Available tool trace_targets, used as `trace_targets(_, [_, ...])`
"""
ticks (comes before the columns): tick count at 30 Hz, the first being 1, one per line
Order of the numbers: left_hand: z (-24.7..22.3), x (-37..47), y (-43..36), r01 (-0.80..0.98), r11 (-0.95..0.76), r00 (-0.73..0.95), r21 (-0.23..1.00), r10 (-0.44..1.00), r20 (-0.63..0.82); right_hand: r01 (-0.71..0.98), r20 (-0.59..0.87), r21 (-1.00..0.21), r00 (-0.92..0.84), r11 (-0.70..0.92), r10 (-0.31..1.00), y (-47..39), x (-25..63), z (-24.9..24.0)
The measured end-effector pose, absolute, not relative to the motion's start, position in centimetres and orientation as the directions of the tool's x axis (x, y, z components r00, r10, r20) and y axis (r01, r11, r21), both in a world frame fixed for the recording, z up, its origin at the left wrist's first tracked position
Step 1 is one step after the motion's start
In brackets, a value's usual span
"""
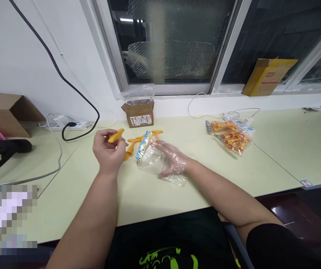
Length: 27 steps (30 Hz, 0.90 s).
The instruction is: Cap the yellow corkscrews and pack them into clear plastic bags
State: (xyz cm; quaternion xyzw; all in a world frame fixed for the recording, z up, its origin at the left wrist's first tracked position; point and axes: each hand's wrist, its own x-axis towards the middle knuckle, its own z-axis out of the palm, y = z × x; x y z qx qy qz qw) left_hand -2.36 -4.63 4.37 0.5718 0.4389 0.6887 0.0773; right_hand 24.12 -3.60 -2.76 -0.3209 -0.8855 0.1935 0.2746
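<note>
My left hand (109, 151) is closed around an orange plastic T-handled piece (116, 136), held just above the table. Inside a clear plastic bag (152, 160) is my right hand (173, 158), its fingers spread under the film. The bag has a colourful printed header (143, 146) along its left side. Between my hands, more orange T-handled pieces (132, 145) lie on the table, partly hidden by the header and my left hand.
Filled bags of orange pieces (233, 140) lie to the right. A small cardboard box (140, 114) stands by the wall. At the left are a power strip (79, 124), black cable (56, 67) and larger carton (3, 110). A yellow box (269, 78) leans on the windowsill.
</note>
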Motion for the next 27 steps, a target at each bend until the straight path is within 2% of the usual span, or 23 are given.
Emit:
trace_targets(4, [4.6,-2.1,-4.4,0.237,-0.624,-0.365,0.744,0.653,0.664,0.380,0.309,-0.581,-0.714,0.719,0.628,-3.6,23.8,-3.4])
trace_targets(10, [3.5,-0.4,-4.2,0.042,-0.388,-0.160,0.921,0.907,0.389,0.205,0.325,-0.746,-0.719,0.634,0.615,-3.3,23.4,-3.9])
trace_targets(12, [2.9,0.4,-4.2,-0.015,-0.293,-0.077,0.956,0.953,0.292,0.136,0.274,-0.853,-0.704,0.503,0.655,-3.4,24.0,-3.4])
trace_targets(15, [2.0,1.5,-4.5,-0.051,-0.192,0.030,0.980,0.981,0.193,0.064,0.070,-0.982,-0.746,0.175,0.663,-3.5,25.5,-2.4])
trace_targets(17, [1.4,2.0,-4.6,-0.021,-0.143,0.083,0.989,0.986,0.144,0.036,-0.046,-0.999,-0.764,-0.029,0.644,-3.4,26.5,-2.0])
trace_targets(20, [0.5,2.4,-4.6,0.040,-0.082,0.128,0.996,0.989,0.076,-0.011,-0.134,-0.977,-0.742,-0.212,0.657,-3.0,27.8,-1.6])
trace_targets(23, [-0.2,2.6,-4.5,0.070,-0.054,0.157,0.996,0.987,0.042,0.030,-0.208,-0.964,-0.707,-0.266,0.676,-2.3,29.3,-1.2])
trace_targets(27, [-0.8,2.5,-4.2,0.106,-0.039,0.171,0.994,0.985,0.020,0.080,-0.241,-0.965,-0.643,-0.249,0.727,-1.7,32.3,-0.1])
